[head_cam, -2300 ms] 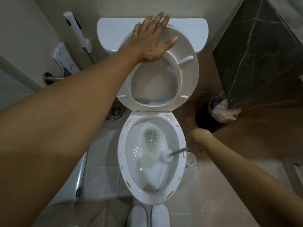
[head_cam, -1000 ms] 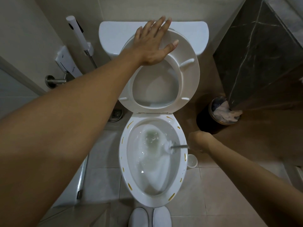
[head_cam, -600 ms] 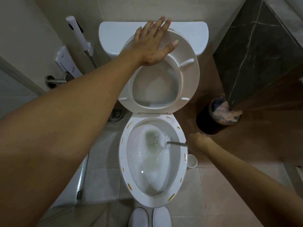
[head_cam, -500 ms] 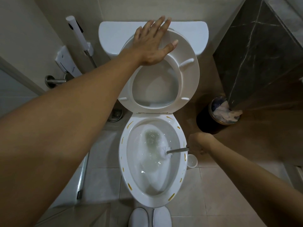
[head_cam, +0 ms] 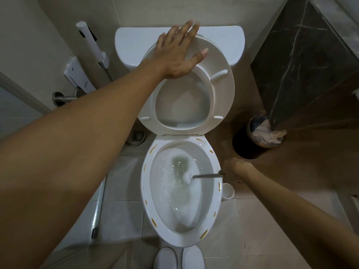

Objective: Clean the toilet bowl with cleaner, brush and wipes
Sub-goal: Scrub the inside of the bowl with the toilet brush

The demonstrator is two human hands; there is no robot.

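The white toilet bowl (head_cam: 147, 193) stands below me, its rim dotted with yellow drops of cleaner and its water foamy. The raised seat (head_cam: 221, 94) leans back against the tank (head_cam: 219, 39). My left hand (head_cam: 177, 52) presses flat on the top of the seat with straight fingers. My right hand (head_cam: 234, 170) grips the metal handle of the toilet brush (head_cam: 207, 176) at the bowl's right side. The white brush head sits inside the bowl against the right wall, near the water.
A white brush holder cup (head_cam: 227, 191) stands on the floor right of the bowl. A dark bin (head_cam: 250, 146) full of used paper sits further right, beside a dark marble wall (head_cam: 310, 61). A bidet sprayer (head_cam: 91, 42) hangs at left. White slippers (head_cam: 178, 258) are at the bowl's front.
The brush head has slid back and forth along the right inner wall of the bowl, and now lies slightly lower. My left hand has stayed on the seat.
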